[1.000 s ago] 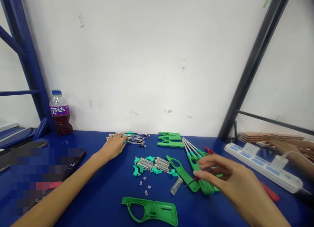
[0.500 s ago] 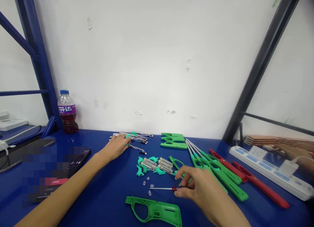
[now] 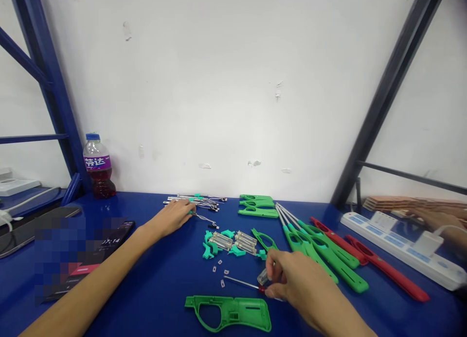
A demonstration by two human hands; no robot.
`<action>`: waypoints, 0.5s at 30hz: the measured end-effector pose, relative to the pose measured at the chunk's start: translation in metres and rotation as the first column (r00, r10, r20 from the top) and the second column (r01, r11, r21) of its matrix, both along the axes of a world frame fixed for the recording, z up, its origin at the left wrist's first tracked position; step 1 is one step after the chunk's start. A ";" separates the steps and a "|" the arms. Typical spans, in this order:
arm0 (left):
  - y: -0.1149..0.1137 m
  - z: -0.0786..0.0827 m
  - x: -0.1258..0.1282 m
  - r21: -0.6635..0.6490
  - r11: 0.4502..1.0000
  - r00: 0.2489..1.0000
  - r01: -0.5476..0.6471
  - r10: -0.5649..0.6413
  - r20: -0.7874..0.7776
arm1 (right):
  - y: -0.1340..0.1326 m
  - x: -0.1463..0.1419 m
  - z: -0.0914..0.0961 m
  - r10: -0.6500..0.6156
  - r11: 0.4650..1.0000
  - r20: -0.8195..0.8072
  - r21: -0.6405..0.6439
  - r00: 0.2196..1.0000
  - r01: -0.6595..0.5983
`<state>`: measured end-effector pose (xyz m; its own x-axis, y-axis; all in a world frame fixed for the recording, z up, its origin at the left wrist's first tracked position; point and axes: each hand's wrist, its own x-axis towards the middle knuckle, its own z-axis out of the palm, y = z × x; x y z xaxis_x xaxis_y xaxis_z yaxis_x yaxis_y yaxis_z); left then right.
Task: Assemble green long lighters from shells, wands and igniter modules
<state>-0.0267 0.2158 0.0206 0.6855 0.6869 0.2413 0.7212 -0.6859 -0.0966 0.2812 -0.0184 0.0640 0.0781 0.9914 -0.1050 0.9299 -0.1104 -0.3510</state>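
Our right hand [image 3: 297, 278], half curled, meets the red-handled screwdriver [image 3: 261, 289] well in from the desk's [image 3: 156, 283] back edge; we can't tell if it grips. Our left hand [image 3: 174, 216] curls over wired metal rods [image 3: 204, 200], hold hidden. A careless screwdriver swing could scatter the small pale pieces [image 3: 223, 283].

right hand [image 3: 297, 280]: holds red-handled screwdriver [image 3: 261, 289] | left hand [image 3: 173, 217]: on wired rods [image 3: 208, 201], grip unclear | green half-shell [image 3: 251, 315]: nearby

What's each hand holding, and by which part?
Right hand: the screwdriver, by its red handle. Left hand: over the wired rods; contact is hidden, so I can't tell whether it grips one.
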 end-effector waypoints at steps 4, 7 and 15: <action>-0.007 0.013 0.001 0.033 0.999 0.998 -0.028 0.026 0.060 | -0.002 0.004 0.002 -0.009 0.992 0.033 0.124 0.999 0.005; -0.019 0.033 -0.001 0.055 0.998 0.991 -0.039 0.031 0.132 | -0.001 0.008 0.005 -0.037 0.971 0.035 0.237 0.999 0.027; -0.108 0.074 -0.005 0.044 0.998 0.936 0.039 -0.052 0.348 | -0.016 -0.010 0.022 0.094 0.844 -0.242 0.534 0.966 0.052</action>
<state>-0.0312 0.1074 0.0949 0.5845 0.6434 0.4943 0.6820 -0.7197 0.1302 0.2715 -0.0347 0.0858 0.0999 0.8993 0.4258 0.8026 0.1802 -0.5687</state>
